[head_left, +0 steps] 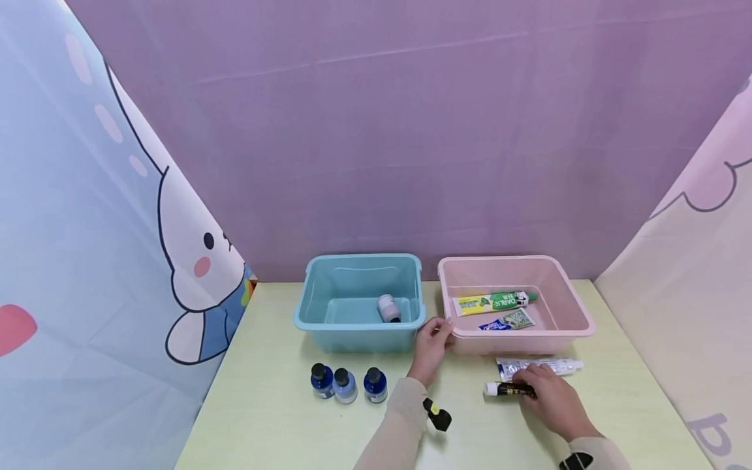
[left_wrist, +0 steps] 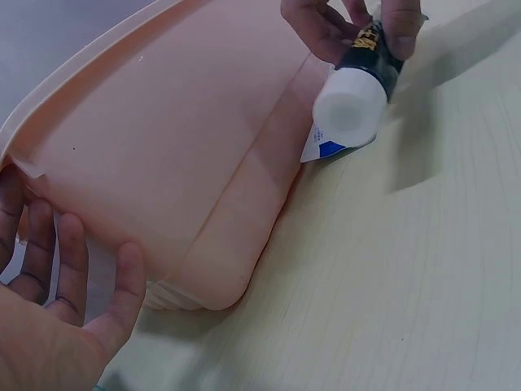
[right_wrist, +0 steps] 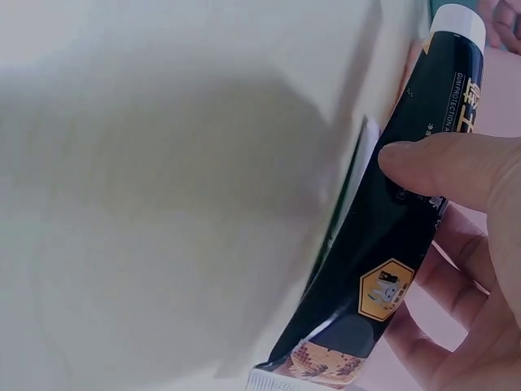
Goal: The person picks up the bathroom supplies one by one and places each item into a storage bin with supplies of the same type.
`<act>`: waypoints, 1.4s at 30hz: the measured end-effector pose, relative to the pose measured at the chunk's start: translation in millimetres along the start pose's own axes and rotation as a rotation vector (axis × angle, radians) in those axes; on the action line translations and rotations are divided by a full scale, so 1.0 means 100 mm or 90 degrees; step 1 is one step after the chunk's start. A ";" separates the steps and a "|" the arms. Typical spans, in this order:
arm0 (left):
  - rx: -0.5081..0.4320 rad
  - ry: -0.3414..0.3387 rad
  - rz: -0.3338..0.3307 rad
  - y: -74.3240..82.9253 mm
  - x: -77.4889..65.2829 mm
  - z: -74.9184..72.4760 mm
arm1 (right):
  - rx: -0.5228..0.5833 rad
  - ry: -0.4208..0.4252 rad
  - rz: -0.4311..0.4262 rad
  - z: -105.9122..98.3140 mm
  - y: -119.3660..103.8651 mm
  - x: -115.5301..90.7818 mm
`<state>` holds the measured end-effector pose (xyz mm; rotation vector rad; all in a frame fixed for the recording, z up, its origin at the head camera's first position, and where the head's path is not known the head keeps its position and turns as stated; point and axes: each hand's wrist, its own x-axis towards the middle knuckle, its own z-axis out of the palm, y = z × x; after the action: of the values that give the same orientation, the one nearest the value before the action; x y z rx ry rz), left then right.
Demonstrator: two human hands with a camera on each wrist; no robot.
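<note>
My right hand [head_left: 552,399] grips a black toothpaste tube [right_wrist: 407,187] with a white cap, thumb across its printed face. In the head view the tube's cap points left. Just behind it, a white and blue toothpaste tube [head_left: 546,367] lies on the table before the pink bin [head_left: 517,343]. My left hand [head_left: 431,349] holds the bin's front left corner, its fingers bent against the outside below the rim. Inside that bin lie a green and yellow toothpaste tube [head_left: 493,303] and a smaller blue and green tube [head_left: 510,321].
A blue bin [head_left: 358,339] stands left of the pink one, with a whitish bottle [head_left: 388,308] lying in it. Two dark blue bottles [head_left: 322,381] [head_left: 375,385] and a lighter blue bottle [head_left: 344,386] stand in front of it. A purple curtain [head_left: 376,143] hangs behind the table.
</note>
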<state>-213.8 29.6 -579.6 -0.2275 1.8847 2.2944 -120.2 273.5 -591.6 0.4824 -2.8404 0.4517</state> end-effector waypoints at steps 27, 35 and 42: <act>-0.001 -0.002 0.002 0.00 0.01 -0.01 | -0.013 0.067 -0.033 -0.45 -0.01 0.24; 0.005 0.001 -0.006 0.01 0.00 -0.01 | -0.023 0.108 -0.061 -0.51 -0.03 0.28; 0.009 0.002 -0.010 0.01 0.00 -0.01 | -0.021 0.097 -0.056 -0.56 -0.03 0.34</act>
<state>-213.7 28.4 -578.9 -0.2435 1.8934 2.2704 -141.4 280.4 -529.5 0.5390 -2.6647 0.4056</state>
